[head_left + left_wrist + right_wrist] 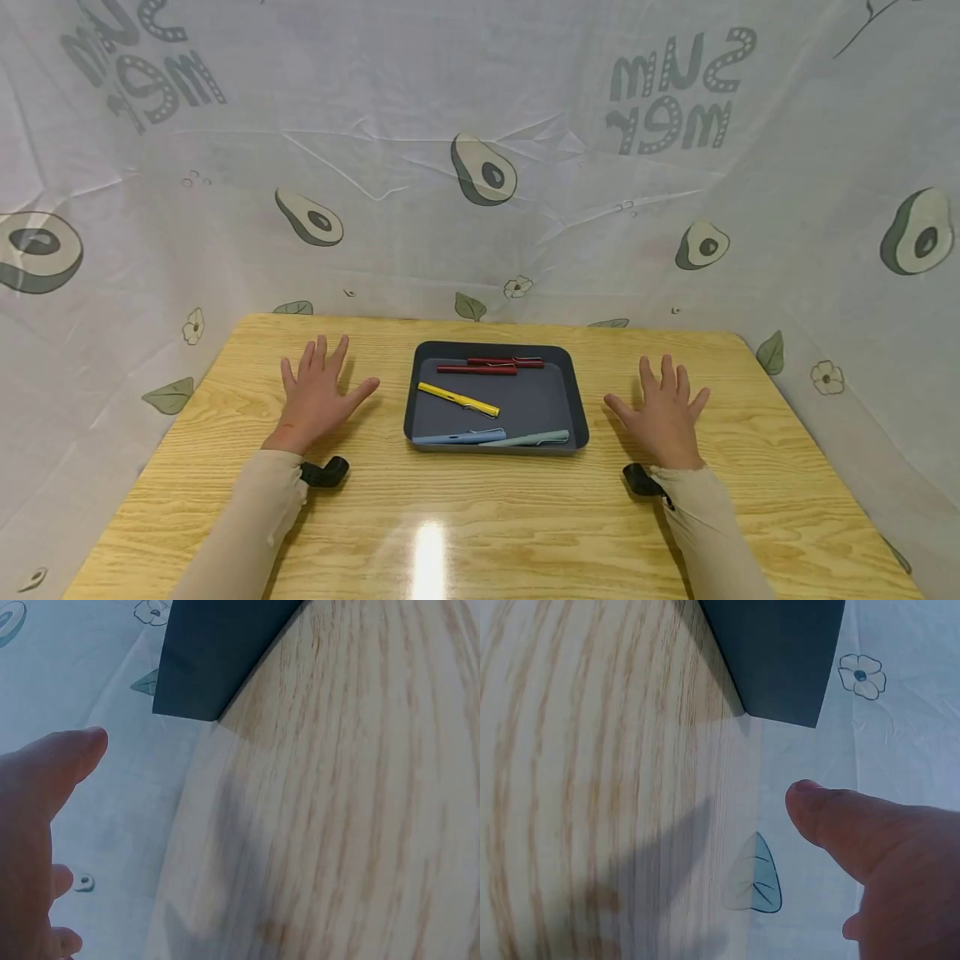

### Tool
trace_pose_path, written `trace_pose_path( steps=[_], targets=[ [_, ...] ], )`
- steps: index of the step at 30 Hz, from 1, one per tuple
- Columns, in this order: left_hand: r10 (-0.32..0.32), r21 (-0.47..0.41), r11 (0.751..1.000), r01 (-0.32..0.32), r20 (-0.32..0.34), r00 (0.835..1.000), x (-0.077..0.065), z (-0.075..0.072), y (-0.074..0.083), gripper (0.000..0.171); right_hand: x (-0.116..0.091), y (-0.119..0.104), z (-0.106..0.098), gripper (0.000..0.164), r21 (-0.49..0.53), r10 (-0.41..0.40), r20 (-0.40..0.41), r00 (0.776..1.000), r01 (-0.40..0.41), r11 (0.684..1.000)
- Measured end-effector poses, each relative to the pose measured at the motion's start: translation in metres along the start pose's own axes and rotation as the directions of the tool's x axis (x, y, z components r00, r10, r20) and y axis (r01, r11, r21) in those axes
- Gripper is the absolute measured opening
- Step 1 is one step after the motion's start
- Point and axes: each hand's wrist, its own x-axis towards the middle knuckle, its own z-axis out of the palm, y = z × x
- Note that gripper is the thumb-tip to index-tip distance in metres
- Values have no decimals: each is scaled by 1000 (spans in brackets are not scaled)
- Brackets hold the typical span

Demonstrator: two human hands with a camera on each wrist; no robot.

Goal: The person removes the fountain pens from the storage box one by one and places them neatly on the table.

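Observation:
A dark grey tray (536, 400) lies on the wooden table between my hands. Inside it are two dark red pens, the upper one (525, 363) and the lower one (472, 370), both near the far wall. A yellow pen (453, 398) slants across the left half. Along the near wall lie a blue pen (457, 437) and a pale green pen (532, 439). To the tray's left, my left hand (318, 400) has its fingers spread and holds nothing. My right hand (663, 417), right of the tray, is likewise spread and bare. Neither touches the tray.
The light wooden table (510, 525) reaches back to a white cloth (390, 233) printed with avocados, which hangs behind and at both sides. Each wrist carries a small black camera, one on the left (326, 472) and one on the right (641, 481).

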Motion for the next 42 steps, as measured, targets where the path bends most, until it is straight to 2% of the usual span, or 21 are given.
trace_pose_path(
  steps=[5, 11, 19, 24, 33, 42],
  targets=[
    [-8, -25, 1000, 8, 7, 1000, 1, 3, -3, 99, 1, -1, -1, 94, 15, -5, 5, 1000, 5, 1000],
    [0, -95, 995, 1, 11, 1000, 3, 6, -5, 99, 2, 1, -1, 94, 35, -1, 23, 1000, 0, 999],
    [56, -186, 981, -49, 34, 998, 4, 13, -3, 94, 2, 0, -2, 94, 63, 13, 75, 997, -18, 998],
    [77, -277, 959, -55, 70, 995, 2, 17, 2, 92, 2, -1, -2, 92, 68, 11, 81, 997, -16, 998],
    [127, -440, 895, -74, 91, 988, 0, 27, 10, 86, 3, 0, -2, 94, 71, 8, 109, 994, -16, 997],
    [234, -480, 865, -148, 124, 964, -3, 39, 13, 85, 2, 1, 2, 93, 107, -22, 104, 994, 11, 994]
  ],
)
